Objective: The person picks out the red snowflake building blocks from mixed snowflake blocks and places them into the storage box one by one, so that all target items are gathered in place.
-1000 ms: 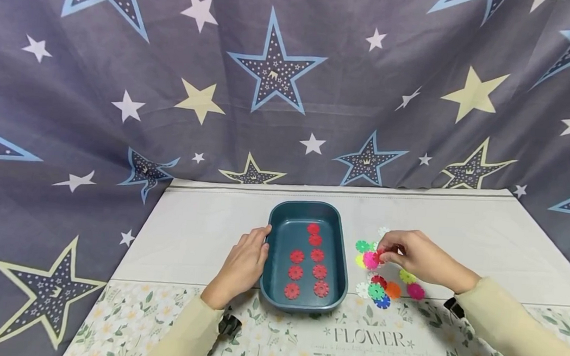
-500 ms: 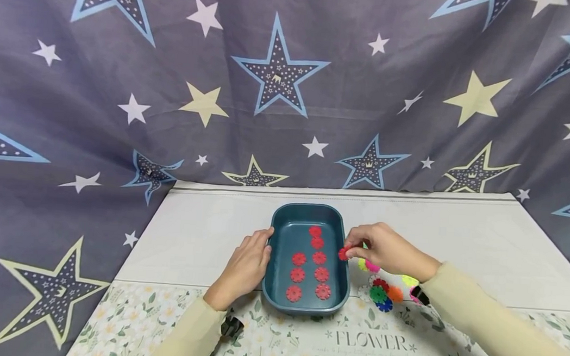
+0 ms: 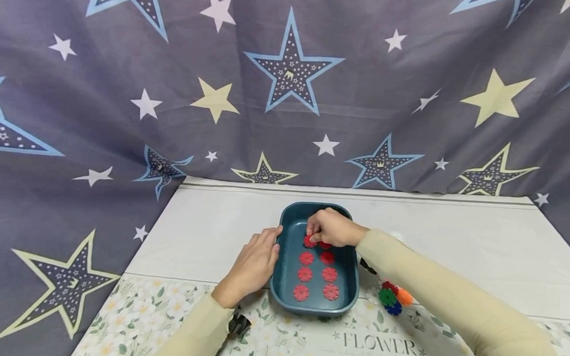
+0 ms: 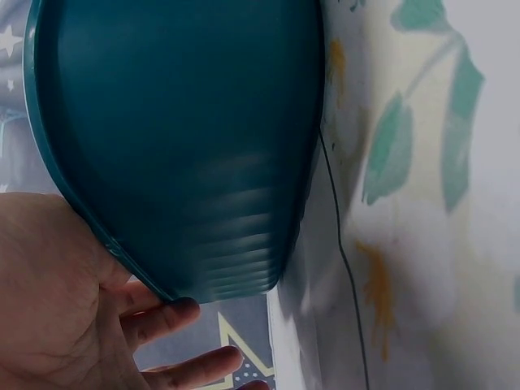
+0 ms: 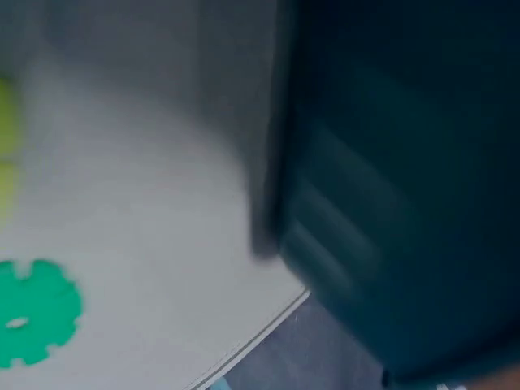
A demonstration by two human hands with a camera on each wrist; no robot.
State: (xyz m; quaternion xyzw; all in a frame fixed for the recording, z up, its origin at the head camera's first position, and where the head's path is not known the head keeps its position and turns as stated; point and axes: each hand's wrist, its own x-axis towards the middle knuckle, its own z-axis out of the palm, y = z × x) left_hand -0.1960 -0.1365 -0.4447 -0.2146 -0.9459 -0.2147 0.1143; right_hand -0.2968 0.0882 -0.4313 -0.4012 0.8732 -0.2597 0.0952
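Note:
A dark teal tray (image 3: 289, 254) holds red notched plastic discs (image 3: 301, 293) in two columns. My right hand (image 3: 333, 228) reaches over the tray's right rim and pinches a red notched disc (image 3: 309, 241) low inside, at the far end of the left column. That hand partly covers the far end of the right column. My left hand (image 3: 251, 260) rests along the left rim with its fingers extended. In the left wrist view, fingers (image 4: 162, 321) lie at the edge of the tray (image 4: 179, 122). The right wrist view shows the tray's dark outer side (image 5: 349, 203).
Right of the tray lie loose discs: green (image 3: 387, 297), blue (image 3: 394, 309), orange (image 3: 404, 297) and dark red (image 3: 390, 286). My right sleeve (image 3: 430, 279) hides others. Another green disc (image 5: 36, 313) shows in the right wrist view. A star-patterned curtain (image 3: 268, 133) hangs behind the table.
My right hand has carried a red disc left from the loose pile, across the tray's right rim and into the tray. My left hand has stayed at the left rim.

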